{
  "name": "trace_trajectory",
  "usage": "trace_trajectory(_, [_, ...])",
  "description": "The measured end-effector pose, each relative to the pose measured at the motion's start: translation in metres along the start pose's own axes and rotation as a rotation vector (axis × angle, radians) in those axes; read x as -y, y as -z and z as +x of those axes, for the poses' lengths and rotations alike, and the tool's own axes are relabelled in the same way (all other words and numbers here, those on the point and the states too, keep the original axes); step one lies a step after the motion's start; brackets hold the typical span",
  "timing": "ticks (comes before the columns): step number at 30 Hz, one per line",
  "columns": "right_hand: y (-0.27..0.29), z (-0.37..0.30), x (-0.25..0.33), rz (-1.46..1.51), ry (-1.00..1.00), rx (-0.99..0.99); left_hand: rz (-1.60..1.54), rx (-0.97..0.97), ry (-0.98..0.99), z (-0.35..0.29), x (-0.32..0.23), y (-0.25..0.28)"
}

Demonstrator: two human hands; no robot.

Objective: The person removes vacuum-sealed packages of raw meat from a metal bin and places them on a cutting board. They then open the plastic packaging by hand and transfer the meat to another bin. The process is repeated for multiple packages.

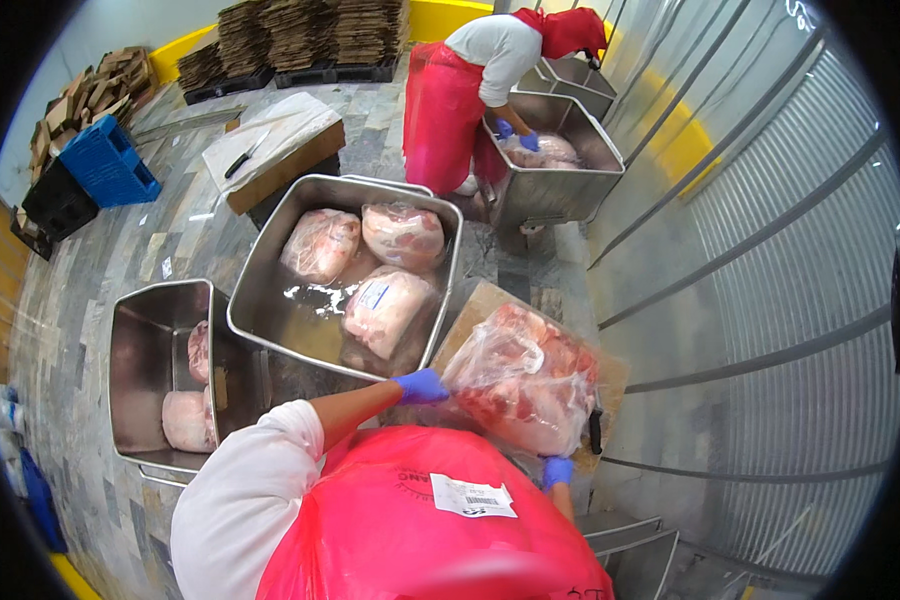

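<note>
Left hand [421, 385] in a blue glove reaches forward on a bare forearm, fingers curled, while the gloved right hand [557, 471] stays low, close in.

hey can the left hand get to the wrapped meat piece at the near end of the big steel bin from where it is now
Probably yes. The left hand grips the bagged meat on the cutting board, right beside the steel bin. The nearest wrapped piece lies uncovered just past the rim, nothing between, though the hand must let go first.
</note>
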State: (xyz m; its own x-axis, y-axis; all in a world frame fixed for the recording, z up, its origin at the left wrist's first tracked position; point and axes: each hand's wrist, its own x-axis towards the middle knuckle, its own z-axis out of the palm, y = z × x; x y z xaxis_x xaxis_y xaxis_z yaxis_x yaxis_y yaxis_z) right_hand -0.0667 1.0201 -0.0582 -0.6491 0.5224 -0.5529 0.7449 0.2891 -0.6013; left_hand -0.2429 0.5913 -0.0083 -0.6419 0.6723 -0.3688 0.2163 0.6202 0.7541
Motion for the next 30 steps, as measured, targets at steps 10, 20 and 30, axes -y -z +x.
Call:
trace_trajectory(10, [-0.029,-0.043,-0.024,0.127,0.182,-0.021,-0.21,0.162,0.367,-0.004,-0.028,0.035])
trace_trajectory(20, [-0.024,-0.06,0.005,0.305,0.058,0.134,-0.935,-0.456,0.464,0.009,-0.001,0.027])
trace_trajectory(30, [-0.029,-0.044,0.021,0.359,0.039,0.05,-1.713,-0.58,0.445,0.065,0.026,-0.006])
